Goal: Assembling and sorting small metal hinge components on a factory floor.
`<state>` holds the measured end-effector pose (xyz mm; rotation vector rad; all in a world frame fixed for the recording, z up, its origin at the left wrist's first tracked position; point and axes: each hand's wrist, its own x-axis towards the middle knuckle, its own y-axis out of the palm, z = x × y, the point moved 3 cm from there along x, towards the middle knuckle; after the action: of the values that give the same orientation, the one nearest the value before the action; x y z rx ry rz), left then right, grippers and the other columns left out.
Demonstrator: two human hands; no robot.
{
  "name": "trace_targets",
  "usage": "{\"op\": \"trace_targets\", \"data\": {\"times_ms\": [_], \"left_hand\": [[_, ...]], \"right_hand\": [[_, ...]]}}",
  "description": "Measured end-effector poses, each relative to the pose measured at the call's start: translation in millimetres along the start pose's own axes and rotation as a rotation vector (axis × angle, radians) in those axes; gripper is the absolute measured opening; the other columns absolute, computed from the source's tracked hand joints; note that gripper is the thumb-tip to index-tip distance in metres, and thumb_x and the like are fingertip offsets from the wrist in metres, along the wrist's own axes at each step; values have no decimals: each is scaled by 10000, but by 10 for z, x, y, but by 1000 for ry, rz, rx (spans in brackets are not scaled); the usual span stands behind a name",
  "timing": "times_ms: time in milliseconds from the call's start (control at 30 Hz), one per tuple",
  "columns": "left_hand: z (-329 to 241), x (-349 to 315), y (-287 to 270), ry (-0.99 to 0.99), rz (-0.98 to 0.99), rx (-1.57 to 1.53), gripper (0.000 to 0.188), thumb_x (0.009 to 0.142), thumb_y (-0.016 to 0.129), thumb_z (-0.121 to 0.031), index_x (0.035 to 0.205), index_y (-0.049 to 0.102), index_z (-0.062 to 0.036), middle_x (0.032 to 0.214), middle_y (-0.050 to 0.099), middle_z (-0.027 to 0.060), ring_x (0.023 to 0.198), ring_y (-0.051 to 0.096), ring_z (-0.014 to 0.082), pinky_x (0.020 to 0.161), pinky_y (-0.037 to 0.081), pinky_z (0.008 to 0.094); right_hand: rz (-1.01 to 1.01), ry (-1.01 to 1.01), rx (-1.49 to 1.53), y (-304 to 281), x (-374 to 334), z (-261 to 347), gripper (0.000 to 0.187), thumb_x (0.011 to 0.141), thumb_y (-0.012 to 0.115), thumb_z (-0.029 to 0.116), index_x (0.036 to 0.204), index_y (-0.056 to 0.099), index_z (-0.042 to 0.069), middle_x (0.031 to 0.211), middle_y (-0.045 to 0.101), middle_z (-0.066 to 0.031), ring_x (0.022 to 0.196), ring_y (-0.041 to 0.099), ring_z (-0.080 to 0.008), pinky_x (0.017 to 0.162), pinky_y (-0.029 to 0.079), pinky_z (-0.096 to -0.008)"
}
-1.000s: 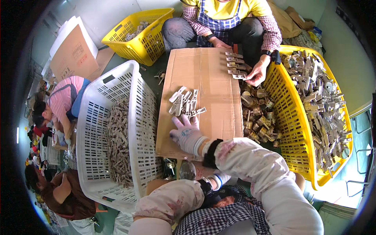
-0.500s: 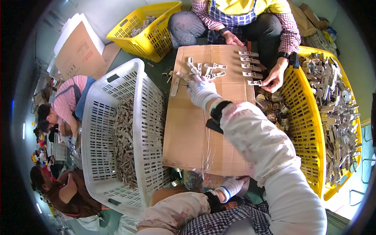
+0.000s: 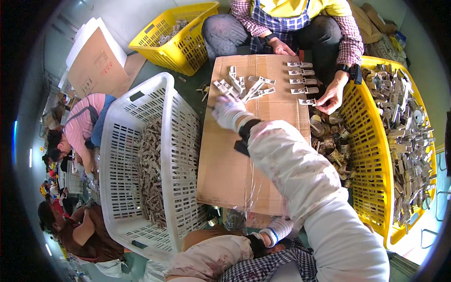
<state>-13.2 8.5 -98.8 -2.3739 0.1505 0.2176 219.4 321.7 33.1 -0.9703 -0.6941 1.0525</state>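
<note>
A loose heap of pale grey metal clips (image 3: 242,88) lies on the cardboard sheet (image 3: 225,164). My right hand (image 3: 229,113), in a white knit glove, is over the sheet's left side at the near edge of this heap. Its fingers are blurred and partly hidden, so a grip does not show. Low in the picture, my left hand (image 3: 278,229) in a striped white glove stays close to my lap, its fingertips covered by my right sleeve. Along the sheet's right edge, several clips (image 3: 303,81) lie in a column. A co-worker's hand (image 3: 330,99) touches the nearest one.
A white basket (image 3: 167,141) with many clips stands on the left. On the right is a yellow basket (image 3: 371,155) full of metal parts, with round brownish parts (image 3: 331,141) beside it. Another yellow basket (image 3: 174,40) sits at the far left. The co-worker's other hand (image 3: 281,47) rests at the far edge.
My right hand has moved left and slightly nearer, over the spot where a single clip lay. Clips in the heap have shifted. My left hand has dropped slightly behind the right sleeve.
</note>
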Motion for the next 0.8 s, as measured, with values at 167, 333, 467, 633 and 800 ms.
{"op": "trace_targets", "data": {"times_ms": [167,333,467,633,800], "left_hand": [[-286,132,-432,-301,243,-329,386,912,433,-197,1282,480,-95,1261,526,143,1150,505,285,987,378,345],[-475,211,-648,-443,229,-585,366,946,381,-174,1297,468,-120,1272,513,136,1172,479,313,1002,367,360],[-372,144,-495,-123,131,-161,415,894,516,-281,1245,500,-61,1184,573,145,1119,507,310,970,373,345],[-362,195,-405,-182,68,-314,381,858,551,-283,1169,566,-62,1050,631,156,1006,563,329,911,410,357],[-375,150,-501,-345,56,-561,318,879,521,-269,1102,611,-61,1020,649,156,978,588,327,868,436,355]], "right_hand": [[-27,19,146,-520,-397,-261,306,882,424,284,994,630,88,1117,598,-117,1027,581,-298,882,453,-416],[221,270,-66,-714,-871,-258,289,869,472,238,1097,606,123,1121,598,-139,1017,595,-304,831,467,-435],[219,515,-260,-652,-803,-563,359,852,511,253,1177,572,113,1380,354,-183,1229,382,-339,886,380,-526],[-68,433,-249,-616,-479,-957,335,852,502,277,1141,600,139,1287,433,-139,1174,405,-292,923,335,-475],[62,338,-156,-648,-328,-779,348,865,481,298,1159,585,145,1291,440,-108,1167,446,-274,915,384,-447]]}}
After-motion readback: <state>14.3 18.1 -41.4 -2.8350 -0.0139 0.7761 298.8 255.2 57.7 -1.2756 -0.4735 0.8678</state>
